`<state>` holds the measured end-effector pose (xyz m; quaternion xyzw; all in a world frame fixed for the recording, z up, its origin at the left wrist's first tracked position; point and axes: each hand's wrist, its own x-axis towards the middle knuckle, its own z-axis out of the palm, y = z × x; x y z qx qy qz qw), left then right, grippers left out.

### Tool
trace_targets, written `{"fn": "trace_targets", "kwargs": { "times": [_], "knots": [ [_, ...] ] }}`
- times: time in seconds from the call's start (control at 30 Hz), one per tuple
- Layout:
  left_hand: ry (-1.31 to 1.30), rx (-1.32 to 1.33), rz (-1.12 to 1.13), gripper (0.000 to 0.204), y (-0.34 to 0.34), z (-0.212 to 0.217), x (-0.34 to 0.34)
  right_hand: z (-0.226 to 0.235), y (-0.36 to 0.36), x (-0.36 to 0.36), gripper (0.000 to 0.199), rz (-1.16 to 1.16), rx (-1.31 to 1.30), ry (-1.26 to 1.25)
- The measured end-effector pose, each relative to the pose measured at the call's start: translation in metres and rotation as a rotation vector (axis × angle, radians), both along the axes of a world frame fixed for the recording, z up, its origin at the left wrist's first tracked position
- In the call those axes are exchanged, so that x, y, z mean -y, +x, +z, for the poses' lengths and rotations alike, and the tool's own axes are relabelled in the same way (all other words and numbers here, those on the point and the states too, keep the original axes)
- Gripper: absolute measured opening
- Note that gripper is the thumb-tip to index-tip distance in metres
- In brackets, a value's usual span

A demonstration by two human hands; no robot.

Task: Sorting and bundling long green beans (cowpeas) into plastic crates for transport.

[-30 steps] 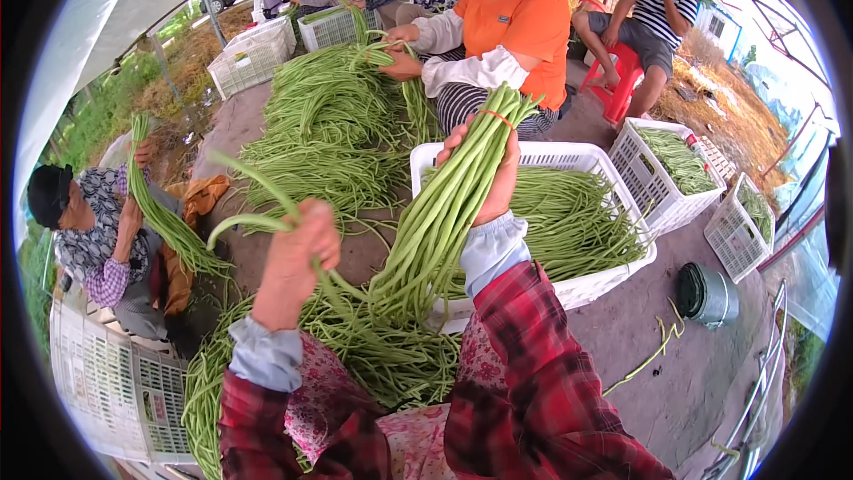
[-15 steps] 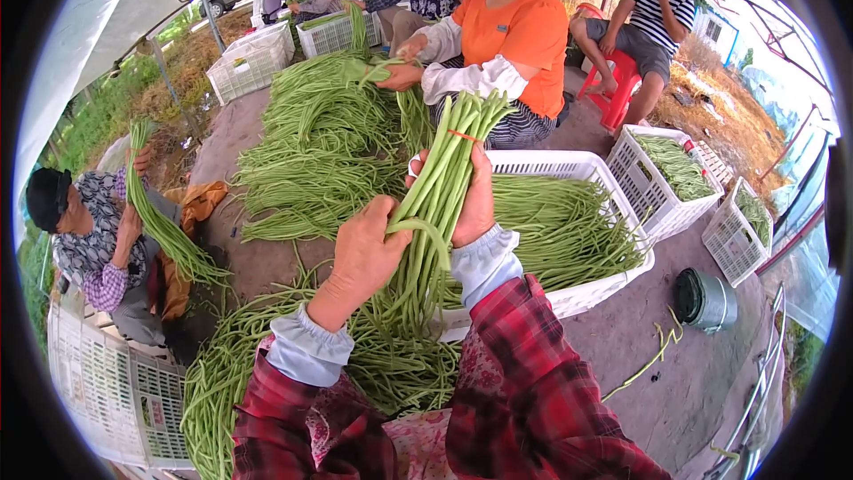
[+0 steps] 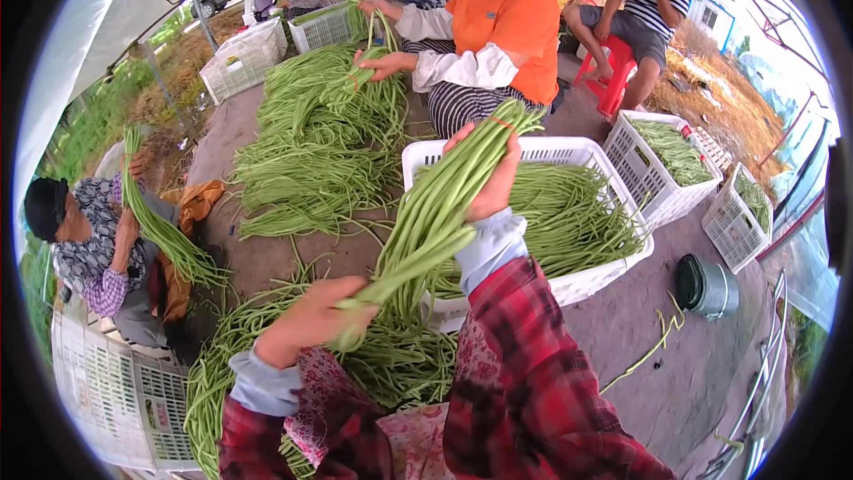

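Observation:
A bundle of green long beans [image 3: 435, 213] hangs slanted in front of me, with a red band [image 3: 501, 124] round its upper end. My right hand [image 3: 494, 182] is closed round the bundle just below the band. Lower down, my left hand [image 3: 306, 318] is closed on several bean ends pulled out to the side, slightly smeared by motion. Just behind the bundle stands a white plastic crate [image 3: 577, 283] with long beans laid in it. A loose heap of long beans [image 3: 404, 373] lies beneath my hands.
Bean piles [image 3: 311, 187] cover the floor ahead. A person in orange [image 3: 511, 13] handles beans there; another person [image 3: 98, 240] holds a bunch at left. Filled crates [image 3: 662, 187] stand at right, near a dark green roll [image 3: 706, 286]. A white crate [image 3: 115, 391] is at lower left.
My left hand has moved down and left, drawing bean ends away from the bundle. My right hand and the bundle's banded end have shifted slightly right.

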<state>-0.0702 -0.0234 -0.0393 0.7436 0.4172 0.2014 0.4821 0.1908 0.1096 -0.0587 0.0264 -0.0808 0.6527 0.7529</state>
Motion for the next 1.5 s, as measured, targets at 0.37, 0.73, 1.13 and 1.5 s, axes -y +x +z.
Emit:
{"fn": "trace_targets", "kwargs": {
  "times": [0.37,0.73,1.13,1.5],
  "knots": [
    [-0.402,0.934,0.371,0.015,0.008,-0.005,-0.027,0.005,-0.014,0.009,0.049,0.272,-0.018,0.251],
    [0.515,0.299,0.474,0.019,0.110,-0.029,-0.028,0.014,-0.026,0.018,0.051,0.115,0.182,0.043],
    [-0.321,0.157,0.055,0.023,-0.003,-0.015,-0.003,-0.002,0.015,-0.006,0.047,0.088,-0.011,0.140],
    [-0.322,0.897,0.305,0.013,0.020,-0.047,-0.014,0.007,-0.011,0.012,0.050,0.220,-0.008,0.222]
  ]
}}
